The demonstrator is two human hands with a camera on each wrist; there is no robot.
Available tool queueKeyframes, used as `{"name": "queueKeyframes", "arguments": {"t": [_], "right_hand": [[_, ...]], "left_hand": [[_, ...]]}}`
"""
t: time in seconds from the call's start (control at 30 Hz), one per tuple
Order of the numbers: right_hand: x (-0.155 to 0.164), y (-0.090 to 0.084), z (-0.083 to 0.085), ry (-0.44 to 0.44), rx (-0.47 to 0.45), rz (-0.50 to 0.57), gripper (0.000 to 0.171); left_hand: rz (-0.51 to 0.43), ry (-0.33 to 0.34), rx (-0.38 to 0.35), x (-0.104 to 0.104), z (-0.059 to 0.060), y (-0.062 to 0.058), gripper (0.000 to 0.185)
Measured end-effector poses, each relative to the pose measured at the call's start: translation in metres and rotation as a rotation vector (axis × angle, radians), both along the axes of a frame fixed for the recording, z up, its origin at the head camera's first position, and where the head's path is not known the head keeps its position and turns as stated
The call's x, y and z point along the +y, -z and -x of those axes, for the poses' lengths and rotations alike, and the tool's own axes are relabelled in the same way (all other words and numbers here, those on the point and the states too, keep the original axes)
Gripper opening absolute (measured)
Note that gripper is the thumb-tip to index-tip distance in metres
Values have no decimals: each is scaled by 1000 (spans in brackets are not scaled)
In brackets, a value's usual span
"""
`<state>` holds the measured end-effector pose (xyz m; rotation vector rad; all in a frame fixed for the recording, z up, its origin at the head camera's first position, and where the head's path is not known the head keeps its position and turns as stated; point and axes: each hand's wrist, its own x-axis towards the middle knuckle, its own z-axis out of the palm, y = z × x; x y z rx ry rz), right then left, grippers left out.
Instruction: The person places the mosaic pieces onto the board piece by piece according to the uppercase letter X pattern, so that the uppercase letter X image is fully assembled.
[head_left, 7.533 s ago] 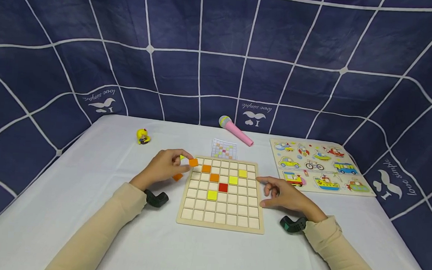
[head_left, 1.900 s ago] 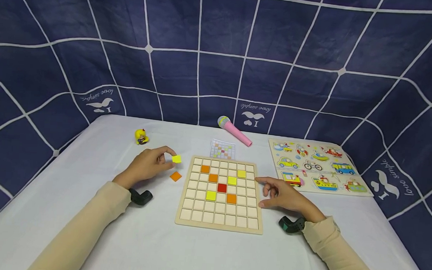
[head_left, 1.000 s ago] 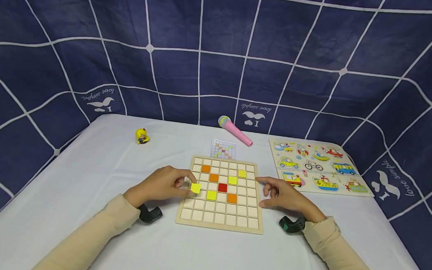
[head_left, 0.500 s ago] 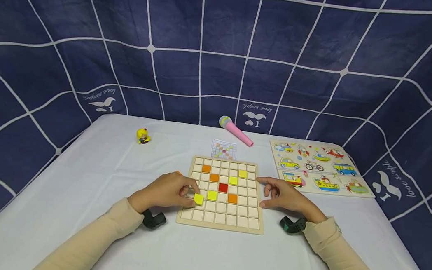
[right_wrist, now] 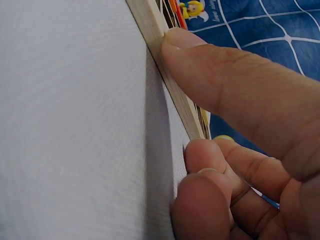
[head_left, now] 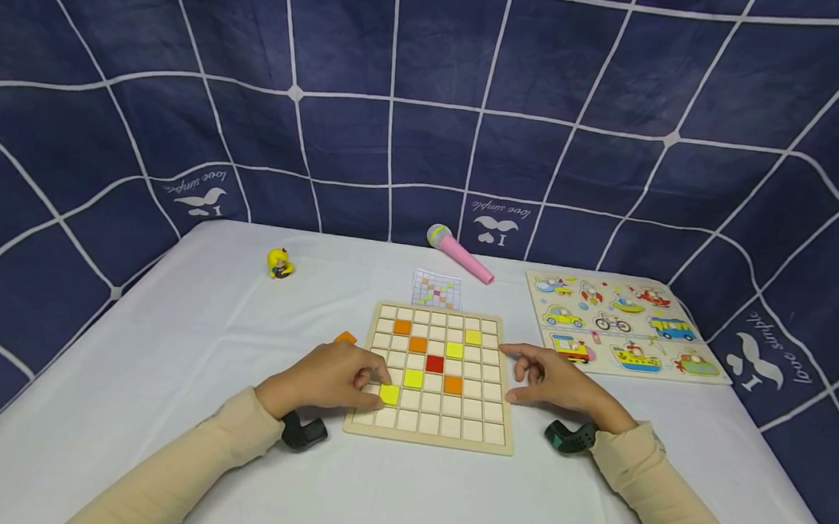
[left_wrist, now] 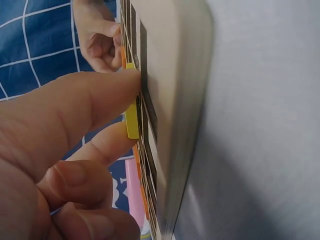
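We see our left hand (head_left: 329, 377) pinching a yellow tile (head_left: 389, 394) low on the wooden grid board (head_left: 429, 435) — seemingly just touching a square, our right hand (head_left: 552, 380) loosely curled, index finger steadying the board's right edge, white table (head_left: 169, 343).

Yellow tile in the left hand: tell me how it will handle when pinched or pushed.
The yellow tile looks thin, flat and stiff, so probably light. It should slide, not roll. The left hand pinches it by its edges over the board, so grip seems easy.

Left hand (head_left: 329, 378) pinching yellow tile (head_left: 389, 394) onto grid board (head_left: 428, 435), right hand (head_left: 555, 380) at board's 3 o'clock edge, orange tile (head_left: 346, 338) at 10 o'clock.
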<state>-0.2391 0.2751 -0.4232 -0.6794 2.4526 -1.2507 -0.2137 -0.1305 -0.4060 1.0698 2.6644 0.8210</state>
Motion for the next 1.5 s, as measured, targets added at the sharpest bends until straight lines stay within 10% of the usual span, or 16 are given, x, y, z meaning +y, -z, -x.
{"name": "queueKeyframes", "arguments": {"t": [0.8, 1.5], "right_hand": [[1, 0, 0, -1, -7, 9, 78], [1, 1, 1, -5, -4, 15, 77]], "left_hand": [[-101, -46, -65, -19, 19, -2, 26], [-40, -263, -127, -66, 49, 11, 43]]}}
